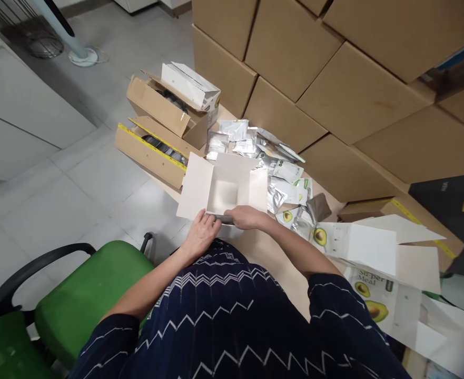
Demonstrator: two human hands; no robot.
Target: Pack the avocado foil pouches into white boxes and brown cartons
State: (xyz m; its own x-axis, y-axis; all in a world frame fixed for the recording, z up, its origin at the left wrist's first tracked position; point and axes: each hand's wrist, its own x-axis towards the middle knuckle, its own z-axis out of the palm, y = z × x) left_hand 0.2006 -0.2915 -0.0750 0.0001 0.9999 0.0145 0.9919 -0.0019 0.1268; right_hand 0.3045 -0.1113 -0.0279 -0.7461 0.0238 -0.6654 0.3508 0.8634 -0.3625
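Note:
An open white carton (pixel 224 190) stands in front of me, its flaps folded outward and its visible inside bare. At its near edge, my right hand (pixel 247 217) is closed around a dark grey flat item (pixel 224 219) whose kind I cannot make out. My left hand (pixel 203 231) has its fingers bent over the carton's near left edge, touching the end of the dark item; its grip is partly hidden. Silver and white pouches (pixel 289 171), some printed with avocados, lie in a loose pile on the table just right of and behind the carton.
Two brown boxes (pixel 148 158) with dark contents and another white carton (pixel 192 84) stand at left. Stacked brown cartons (pixel 290 47) wall off the back. Open printed cartons (pixel 377 252) lie at right. A green chair (pixel 93 295) is at lower left.

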